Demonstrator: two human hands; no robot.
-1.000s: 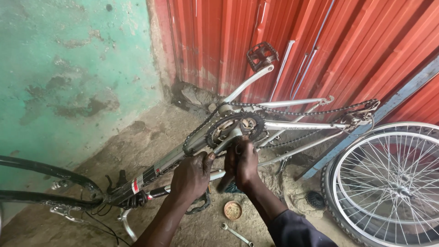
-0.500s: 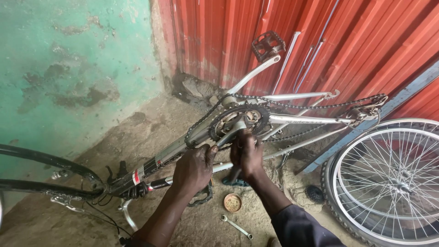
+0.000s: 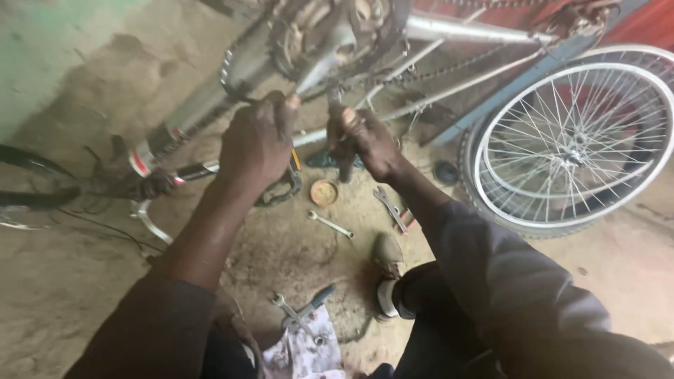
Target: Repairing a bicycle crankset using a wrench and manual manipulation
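Head view, nearest first: on the dirt floor (image 3: 84, 295) close to the person's knees lies a patterned cloth (image 3: 305, 347) with a spanner (image 3: 295, 316) and a blue-handled tool (image 3: 316, 300) on it. A worn shoe (image 3: 387, 270) stands just to the right of these. Farther out on the floor lie a second spanner (image 3: 330, 224), a small round tin lid (image 3: 324, 191) and another wrench (image 3: 390, 208).

Above these, both hands work at the upturned bicycle frame (image 3: 203, 105). The left hand (image 3: 258, 140) is clenched around a part just under the chainring (image 3: 316, 35), knuckles toward the camera; what exactly it grips is hidden by the fingers. The right hand (image 3: 361, 137) is closed on a dark tool handle that runs roughly upright, its upper end reaching toward the crank area. The two hands sit side by side, near each other but apart, and the chainring lies directly beyond and above both, about equally close to each. The frame's long tube slopes from lower left up toward the chainring.

Beyond, on the right, a loose spoked wheel (image 3: 576, 140) leans near the chain (image 3: 449, 67).
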